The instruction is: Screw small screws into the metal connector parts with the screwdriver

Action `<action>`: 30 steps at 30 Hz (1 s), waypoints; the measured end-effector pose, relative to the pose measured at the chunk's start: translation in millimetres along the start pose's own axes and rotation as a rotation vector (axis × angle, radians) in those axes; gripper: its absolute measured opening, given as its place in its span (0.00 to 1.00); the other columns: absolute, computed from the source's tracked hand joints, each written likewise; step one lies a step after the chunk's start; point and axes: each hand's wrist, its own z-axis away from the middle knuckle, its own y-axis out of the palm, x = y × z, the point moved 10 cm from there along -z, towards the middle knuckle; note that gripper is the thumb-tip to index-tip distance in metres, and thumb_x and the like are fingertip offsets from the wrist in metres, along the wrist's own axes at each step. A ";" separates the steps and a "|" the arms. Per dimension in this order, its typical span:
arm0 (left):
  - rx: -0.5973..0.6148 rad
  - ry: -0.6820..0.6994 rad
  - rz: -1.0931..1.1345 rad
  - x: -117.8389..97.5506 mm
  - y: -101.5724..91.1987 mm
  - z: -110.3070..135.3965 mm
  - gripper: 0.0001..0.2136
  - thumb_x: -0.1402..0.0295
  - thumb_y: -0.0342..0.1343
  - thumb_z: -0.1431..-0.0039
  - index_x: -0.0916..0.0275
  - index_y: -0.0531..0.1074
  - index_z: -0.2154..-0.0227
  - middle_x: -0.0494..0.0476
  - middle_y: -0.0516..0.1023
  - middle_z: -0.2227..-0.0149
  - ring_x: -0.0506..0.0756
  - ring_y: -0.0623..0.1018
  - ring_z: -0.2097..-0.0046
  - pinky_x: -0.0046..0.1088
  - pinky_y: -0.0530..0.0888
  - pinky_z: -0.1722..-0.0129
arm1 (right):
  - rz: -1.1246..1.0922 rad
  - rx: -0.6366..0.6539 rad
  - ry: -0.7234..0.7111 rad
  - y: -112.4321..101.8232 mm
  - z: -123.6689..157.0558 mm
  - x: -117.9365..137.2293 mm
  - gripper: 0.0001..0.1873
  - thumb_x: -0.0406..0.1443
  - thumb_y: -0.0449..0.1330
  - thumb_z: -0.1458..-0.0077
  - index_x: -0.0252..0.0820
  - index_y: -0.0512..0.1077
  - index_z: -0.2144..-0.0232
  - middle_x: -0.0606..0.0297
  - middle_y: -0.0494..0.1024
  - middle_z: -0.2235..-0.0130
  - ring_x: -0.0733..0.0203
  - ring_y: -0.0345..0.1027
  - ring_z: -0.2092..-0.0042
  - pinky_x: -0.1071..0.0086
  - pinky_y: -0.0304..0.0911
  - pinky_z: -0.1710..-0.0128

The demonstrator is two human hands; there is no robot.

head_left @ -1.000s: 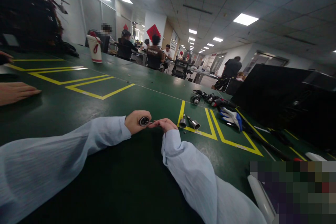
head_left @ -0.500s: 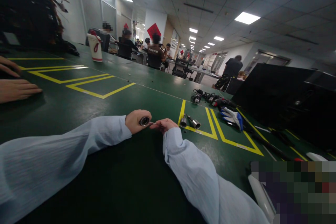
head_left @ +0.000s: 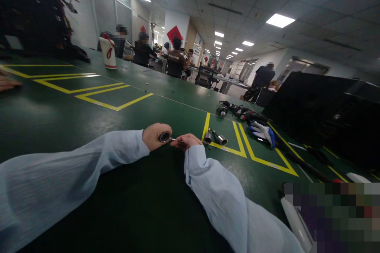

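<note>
At the left of our green surface (head_left: 80, 122), another person's hand (head_left: 8, 81) shows; a white cup (head_left: 107, 53) stands toward the far edge. A broad stretch of surface separates both from our left hand (head_left: 154, 136), its grip closed around a round metal part (head_left: 164, 136). Our right hand (head_left: 190, 141) has its grip pinched on what looks like a thin rod (head_left: 174, 140), reaching that part. Just right, two metal fittings (head_left: 221, 139) lie by a yellow tape corner (head_left: 233, 152), a glove (head_left: 263, 132) farther right.

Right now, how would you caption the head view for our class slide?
Left hand grips a round part, right hand a thin rod; two metal pieces lie on the green table.
</note>
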 end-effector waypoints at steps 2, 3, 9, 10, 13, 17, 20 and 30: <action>-0.020 -0.009 0.085 -1.3 -2.5 0.4 0.08 0.66 0.47 0.49 0.64 0.63 0.79 0.50 0.65 0.80 0.48 0.65 0.76 0.22 0.63 0.75 | -0.047 0.019 0.035 2.3 -0.6 -2.6 0.07 0.30 0.54 0.63 0.39 0.71 0.85 0.65 0.77 0.81 0.65 0.70 0.76 0.73 0.62 0.74; -0.027 -0.015 0.123 -1.7 -3.2 0.5 0.08 0.66 0.48 0.49 0.64 0.63 0.79 0.50 0.65 0.80 0.48 0.65 0.76 0.22 0.63 0.75 | -0.061 0.024 0.054 3.3 -1.1 -4.4 0.08 0.30 0.53 0.62 0.40 0.71 0.85 0.65 0.77 0.82 0.65 0.70 0.76 0.73 0.62 0.74; -0.011 -0.026 0.126 -1.3 -1.0 -0.1 0.07 0.67 0.48 0.50 0.64 0.64 0.79 0.50 0.66 0.80 0.48 0.66 0.76 0.22 0.63 0.74 | -0.066 0.010 0.027 3.8 -3.1 -4.8 0.07 0.29 0.52 0.61 0.39 0.69 0.84 0.66 0.76 0.82 0.65 0.69 0.78 0.72 0.61 0.76; -0.012 -0.027 0.086 -0.6 -1.1 -0.3 0.08 0.67 0.48 0.50 0.64 0.64 0.79 0.50 0.67 0.80 0.48 0.66 0.76 0.23 0.63 0.74 | -0.049 0.004 0.007 2.9 -2.7 -3.3 0.07 0.29 0.53 0.61 0.39 0.69 0.84 0.66 0.77 0.82 0.65 0.69 0.78 0.72 0.61 0.76; -0.011 -0.033 0.009 1.9 -1.2 -0.4 0.08 0.66 0.47 0.49 0.64 0.64 0.79 0.50 0.67 0.79 0.48 0.66 0.76 0.23 0.63 0.74 | 0.007 -0.025 -0.031 -1.4 -0.5 0.5 0.05 0.30 0.55 0.61 0.39 0.70 0.83 0.66 0.77 0.81 0.66 0.68 0.78 0.73 0.61 0.75; -0.021 -0.053 0.054 4.9 -1.4 0.8 0.08 0.66 0.48 0.49 0.64 0.64 0.79 0.50 0.66 0.80 0.48 0.66 0.76 0.22 0.63 0.75 | 0.014 -0.035 -0.036 -2.7 1.0 2.3 0.03 0.31 0.56 0.62 0.39 0.70 0.82 0.67 0.77 0.81 0.65 0.69 0.78 0.73 0.61 0.75; -0.041 -0.075 0.128 7.0 -2.4 1.4 0.08 0.66 0.49 0.50 0.65 0.63 0.80 0.50 0.65 0.80 0.48 0.65 0.76 0.22 0.63 0.76 | 0.027 -0.030 -0.030 0.7 1.3 1.3 0.03 0.33 0.56 0.63 0.39 0.69 0.82 0.66 0.77 0.81 0.65 0.68 0.78 0.72 0.60 0.76; -0.095 -0.150 0.249 13.4 -6.6 0.5 0.09 0.65 0.52 0.52 0.65 0.64 0.80 0.49 0.66 0.80 0.47 0.65 0.77 0.21 0.63 0.77 | 0.109 -0.009 -0.176 8.4 6.9 17.1 0.06 0.36 0.55 0.61 0.39 0.71 0.81 0.63 0.78 0.79 0.62 0.69 0.74 0.70 0.61 0.74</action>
